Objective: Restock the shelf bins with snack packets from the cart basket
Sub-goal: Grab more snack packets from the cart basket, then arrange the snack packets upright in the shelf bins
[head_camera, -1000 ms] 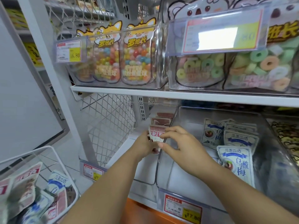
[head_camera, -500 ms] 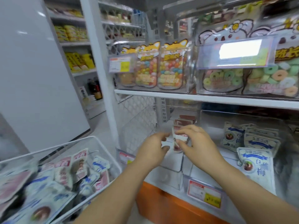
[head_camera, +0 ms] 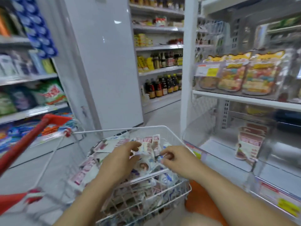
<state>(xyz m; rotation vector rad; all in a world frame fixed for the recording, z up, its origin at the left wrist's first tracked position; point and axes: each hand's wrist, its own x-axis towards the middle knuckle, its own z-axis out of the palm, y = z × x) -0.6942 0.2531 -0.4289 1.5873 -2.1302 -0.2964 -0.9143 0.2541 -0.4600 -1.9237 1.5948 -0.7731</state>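
Basket (head_camera: 123, 129) tight beside the lower bin (head_camera: 190, 134), just to its left. Likely parked so for a short carry from wire to bin. Heaped with packets (head_camera: 145, 167), pink-red and blue-white kinds mixed, lying flat and overlapping. Some sorting by colour probably needed before a lift.

Left hand (head_camera: 119, 162) low over the middle of the heap, palm down, fingers loosely spread and reaching forward, tips at or just above the top packets. Nothing held. Contact uncertain through the blur. Forearm in from lower left, across the near rim.

Right hand (head_camera: 175, 158) beside it, at the heap's right edge. Fingers curled in, thumb toward forefinger, close on a packet's edge. Pinching or only touching: cannot tell, too blurred. Forearm in from lower right, over the basket's right corner.

Bin clear-walled, open on top, only part filled. Short row (head_camera: 249, 144) of pink-red packets standing upright toward the back, leaning a little, with bare floor ahead of them. Upright presumably so the faces show to the aisle. Room for plenty more, so task judged well short of done.

Step in hand, by the look: picking out the next pink-red packets to match that row.

Red handle (head_camera: 24, 144) off to the left, untouched. Candy bags (head_camera: 241, 75) on the shelf (head_camera: 244, 99) over the bin.
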